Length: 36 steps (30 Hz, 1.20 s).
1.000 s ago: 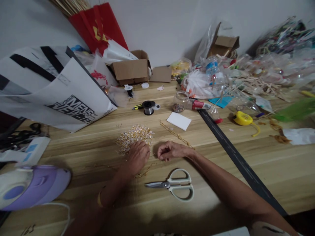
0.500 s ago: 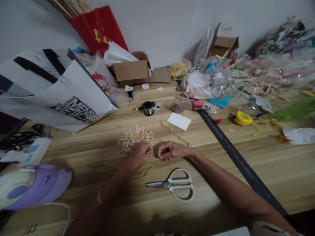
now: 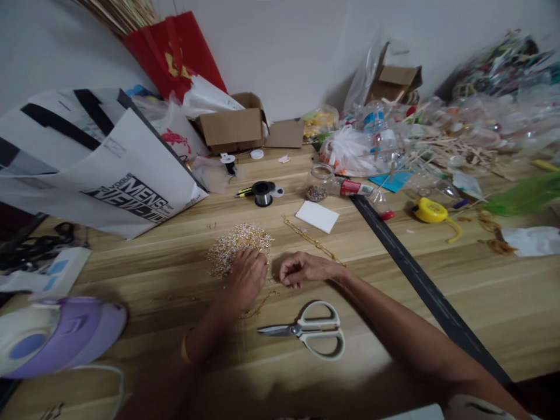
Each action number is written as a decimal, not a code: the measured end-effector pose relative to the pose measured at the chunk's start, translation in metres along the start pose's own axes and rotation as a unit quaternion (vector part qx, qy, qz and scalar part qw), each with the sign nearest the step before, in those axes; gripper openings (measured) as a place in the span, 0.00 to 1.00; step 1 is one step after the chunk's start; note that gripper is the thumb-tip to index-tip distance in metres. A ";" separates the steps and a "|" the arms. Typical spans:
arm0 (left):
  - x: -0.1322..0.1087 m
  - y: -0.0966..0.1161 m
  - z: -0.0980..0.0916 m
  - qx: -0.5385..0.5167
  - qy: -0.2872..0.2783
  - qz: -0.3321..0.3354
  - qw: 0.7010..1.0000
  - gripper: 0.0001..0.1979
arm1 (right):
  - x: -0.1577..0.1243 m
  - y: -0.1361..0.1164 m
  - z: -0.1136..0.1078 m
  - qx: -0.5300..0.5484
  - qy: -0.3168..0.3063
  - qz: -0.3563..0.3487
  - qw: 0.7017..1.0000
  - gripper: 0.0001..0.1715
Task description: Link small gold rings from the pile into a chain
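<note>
My left hand (image 3: 250, 272) is at the right edge of a heap of small gold and clear beads (image 3: 231, 242). Its fingers curl down and hide their tips, so what they pinch cannot be made out. Just to the right, my right hand (image 3: 304, 269) rests on the table with thumb and fingers closed together; anything in them is too small to name. Tiny bits lie in the narrow gap between the hands. A short gold beaded chain (image 3: 261, 304) lies below my left hand, and a longer gold chain (image 3: 308, 236) stretches behind my right hand.
Scissors (image 3: 306, 329) with pale handles lie nearest me. Behind the hands are a white card (image 3: 317, 217), a wire spool (image 3: 263, 193) and a bead jar (image 3: 319, 184). A yellow tape measure (image 3: 431, 210) is at right, a purple-and-white appliance (image 3: 83, 332) at left.
My left hand has rolled so its back faces up more, and has drawn slightly left over the bead heap. My right hand has stayed nearly still, with fingers closed.
</note>
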<state>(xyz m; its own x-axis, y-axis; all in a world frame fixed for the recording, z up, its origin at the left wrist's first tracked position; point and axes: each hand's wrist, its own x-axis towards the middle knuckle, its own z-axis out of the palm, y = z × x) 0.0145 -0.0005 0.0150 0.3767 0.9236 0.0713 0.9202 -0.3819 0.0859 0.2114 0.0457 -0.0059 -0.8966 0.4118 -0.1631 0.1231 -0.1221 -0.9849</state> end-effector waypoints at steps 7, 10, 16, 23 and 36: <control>-0.001 -0.001 0.001 -0.021 -0.001 0.000 1.000 0.10 | 0.000 -0.002 0.001 0.001 -0.004 0.001 1.000 0.11; 0.000 -0.003 0.002 -0.037 -0.003 0.002 0.999 0.10 | 0.000 -0.001 0.001 -0.005 -0.004 0.000 1.000 0.13; 0.005 -0.010 -0.001 -0.067 -0.013 -0.022 0.997 0.09 | 0.000 0.001 0.000 -0.005 -0.001 0.001 1.000 0.13; 0.013 -0.012 -0.009 -0.177 -0.023 -0.059 0.982 0.05 | 0.000 -0.001 0.000 -0.004 -0.002 0.005 1.000 0.13; 0.011 -0.024 -0.011 -0.189 -0.026 -0.028 0.981 0.07 | 0.000 -0.002 0.001 -0.009 -0.006 0.002 1.000 0.12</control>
<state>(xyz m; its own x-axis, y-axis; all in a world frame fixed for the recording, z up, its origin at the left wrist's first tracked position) -0.0050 0.0181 0.0247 0.3406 0.9402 0.0051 0.8385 -0.3062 0.4507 0.2107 0.0451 -0.0037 -0.9011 0.4004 -0.1667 0.1342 -0.1081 -0.9850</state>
